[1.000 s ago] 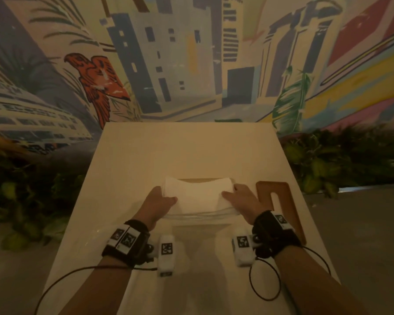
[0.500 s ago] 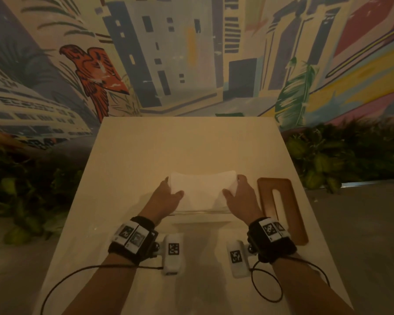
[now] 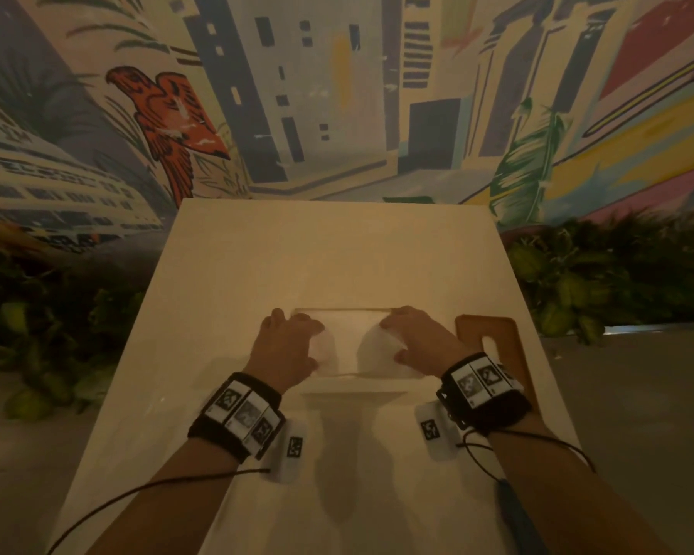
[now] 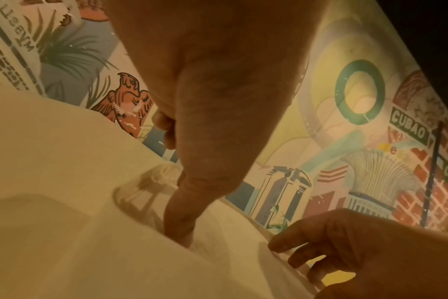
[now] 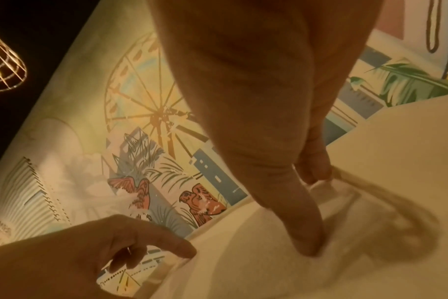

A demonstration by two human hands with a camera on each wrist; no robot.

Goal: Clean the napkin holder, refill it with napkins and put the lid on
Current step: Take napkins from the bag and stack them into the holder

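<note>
A clear napkin holder [image 3: 345, 311] stands mid-table in the head view. A stack of white napkins [image 3: 377, 346] sits in its opening, sagging in the middle with both ends raised. My left hand [image 3: 293, 342] grips the left end and my right hand [image 3: 409, 338] grips the right end, fingers curled over the far side. In the left wrist view my thumb [image 4: 182, 222] digs down into the napkins [image 4: 115, 252]. My right thumb [image 5: 302, 232] likewise presses into the napkins [image 5: 243, 263]. The brown wooden lid [image 3: 471, 328] with a slot lies flat just right of the holder, partly behind my right wrist.
The white table [image 3: 329, 254] runs away to a painted mural wall. Green plants [image 3: 601, 282] line the floor on both sides of it. Thin black cables [image 3: 157, 486] trail from my wrist cameras over the near part of the table.
The napkin stack has gone from flat above the holder to bent and pushed down into it. Both hands have moved forward and down, closing over its ends.
</note>
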